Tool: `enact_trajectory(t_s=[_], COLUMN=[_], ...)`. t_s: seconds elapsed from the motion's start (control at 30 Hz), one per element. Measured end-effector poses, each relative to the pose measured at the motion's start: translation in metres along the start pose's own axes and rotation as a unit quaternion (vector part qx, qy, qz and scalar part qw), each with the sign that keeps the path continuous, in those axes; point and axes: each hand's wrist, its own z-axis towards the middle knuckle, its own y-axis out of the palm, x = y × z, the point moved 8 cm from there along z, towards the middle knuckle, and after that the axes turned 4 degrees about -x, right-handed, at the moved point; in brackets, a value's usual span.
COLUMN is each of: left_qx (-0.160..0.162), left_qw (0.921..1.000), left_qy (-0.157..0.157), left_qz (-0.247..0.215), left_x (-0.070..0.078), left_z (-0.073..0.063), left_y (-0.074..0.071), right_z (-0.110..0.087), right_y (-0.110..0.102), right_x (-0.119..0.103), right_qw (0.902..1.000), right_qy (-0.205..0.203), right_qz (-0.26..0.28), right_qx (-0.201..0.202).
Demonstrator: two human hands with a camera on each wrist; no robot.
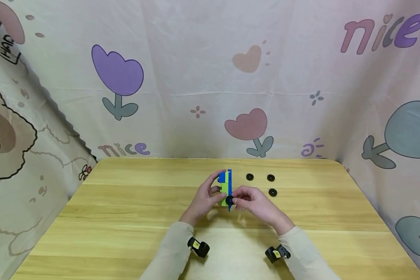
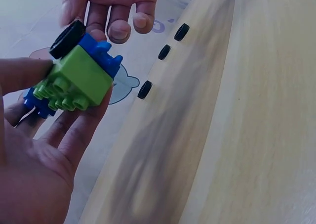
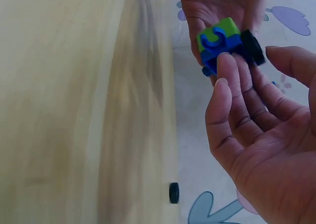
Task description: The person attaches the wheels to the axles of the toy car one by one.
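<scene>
A toy vehicle of lime-green blocks on a blue base [image 1: 230,182] is held up on end above the table in the head view. My left hand [image 1: 203,199] grips its green block [image 2: 89,70] between thumb and fingers. A black wheel [image 1: 229,200] sits against the side of the blue base near its lower end. At that wheel is my right hand [image 1: 254,202], its thumb and bent fingers around the rim. In the right wrist view, a blue hook [image 3: 213,37] shows on the vehicle's end, and the right fingertips lie by the base.
Three loose black wheels lie on the wooden table, right of the hands: a left one [image 1: 250,177], a far right one [image 1: 271,177] and a nearer one [image 1: 273,192]. Behind the table's back edge hangs a printed curtain [image 1: 181,77].
</scene>
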Motion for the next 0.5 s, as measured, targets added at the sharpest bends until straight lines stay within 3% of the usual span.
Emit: enact_trajectory(t_s=[0.3, 0.5], left_qx=[0.039, 0.045], left_qw=[0.9992, 0.9989], left_qy=[-0.008, -0.006], left_qz=[0.005, 0.011], left_x=[0.003, -0.001], left_z=[-0.005, -0.003], left_y=[-0.004, -0.007], right_z=[-0.013, -0.023], right_y=[-0.024, -0.043], right_x=[-0.004, -0.005], right_qw=[0.996, 0.9953], right_qy=[0.004, 0.011], right_qz=[-0.085, -0.088], right_qx=[0.03, 0.039])
